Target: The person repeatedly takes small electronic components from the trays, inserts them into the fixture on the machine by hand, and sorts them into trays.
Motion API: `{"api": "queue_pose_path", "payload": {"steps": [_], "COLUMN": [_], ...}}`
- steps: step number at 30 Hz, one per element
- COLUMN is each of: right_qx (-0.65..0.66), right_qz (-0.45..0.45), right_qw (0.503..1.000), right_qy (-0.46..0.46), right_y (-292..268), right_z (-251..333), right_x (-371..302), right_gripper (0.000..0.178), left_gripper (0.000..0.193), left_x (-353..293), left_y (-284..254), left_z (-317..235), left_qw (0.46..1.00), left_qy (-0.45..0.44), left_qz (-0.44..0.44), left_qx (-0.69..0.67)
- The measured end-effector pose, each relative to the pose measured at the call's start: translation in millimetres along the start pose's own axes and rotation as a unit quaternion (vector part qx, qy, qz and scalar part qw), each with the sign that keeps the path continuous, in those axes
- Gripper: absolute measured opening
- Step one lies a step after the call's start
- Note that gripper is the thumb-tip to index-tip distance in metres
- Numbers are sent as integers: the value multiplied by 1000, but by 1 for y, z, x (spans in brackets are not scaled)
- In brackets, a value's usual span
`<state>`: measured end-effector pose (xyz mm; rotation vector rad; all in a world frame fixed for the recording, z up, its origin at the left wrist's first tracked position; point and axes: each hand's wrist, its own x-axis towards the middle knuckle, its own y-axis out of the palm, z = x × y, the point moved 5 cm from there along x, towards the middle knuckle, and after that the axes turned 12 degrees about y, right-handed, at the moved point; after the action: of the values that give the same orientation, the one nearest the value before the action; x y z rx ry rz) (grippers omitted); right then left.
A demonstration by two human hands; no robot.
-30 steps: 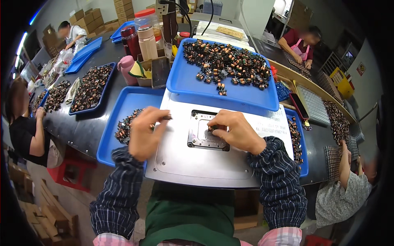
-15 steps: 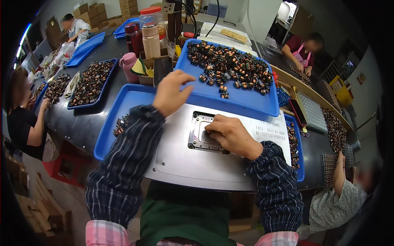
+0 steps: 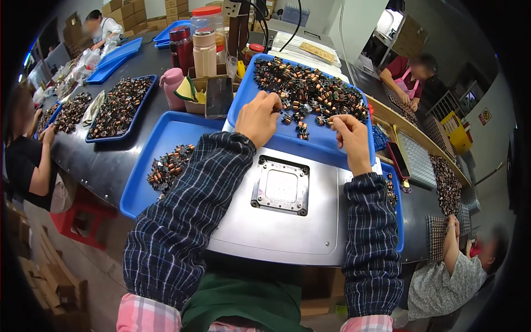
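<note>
Both my hands are over a blue tray [image 3: 298, 148] heaped with small copper-wound coils [image 3: 310, 83] that have black ends. My left hand [image 3: 259, 119] is at the tray's left part, its fingers curled together at the edge of the pile; what they pinch is hidden. To the right, my right hand [image 3: 354, 141] has its fingers bent together beside a few loose coils at the front of the pile. Whether a coil is between those fingertips I cannot make out. Below the tray lies a silver metal plate [image 3: 276, 235] with a square recessed fixture [image 3: 281, 185], uncovered by my hands.
At left, another blue tray [image 3: 138, 191] holds more coils, partly behind my left sleeve. A phone [image 3: 219, 97], a pink bottle [image 3: 172, 88] and two flasks stand behind it. A red-edged phone [image 3: 398, 159] lies at right. Several other people work around the tables.
My right hand has left the square fixture and moved up to the coils in the tray. My left hand has moved right and onto the tray, its fingers now curled at the pile.
</note>
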<state>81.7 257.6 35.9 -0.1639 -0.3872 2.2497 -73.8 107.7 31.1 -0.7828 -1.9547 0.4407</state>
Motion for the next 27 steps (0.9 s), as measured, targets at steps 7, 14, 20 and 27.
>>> {"api": "queue_pose_path", "payload": {"steps": [7, 14, 20, 27], "right_qx": [-359, -350, -17, 9], "right_qz": [-112, -139, -34, 104], "right_qw": [913, 906, 999, 994], "right_qy": [-160, -190, 28, -35], "right_y": [25, 19, -1, 33], "right_z": [9, 4, -3, 28], "right_x": [15, 22, 9, -43], "right_gripper": [24, 19, 15, 11], "left_gripper": [11, 17, 18, 19], "left_x": [-24, -66, -77, -76], "left_y": [-28, -25, -21, -14], "left_z": [-34, -64, -78, -86], "left_qw": [992, 972, 966, 963], "left_qy": [50, 30, 115, 189], "left_qz": [-60, 110, 179, 182], "left_qx": [-99, -207, -147, -66]}}
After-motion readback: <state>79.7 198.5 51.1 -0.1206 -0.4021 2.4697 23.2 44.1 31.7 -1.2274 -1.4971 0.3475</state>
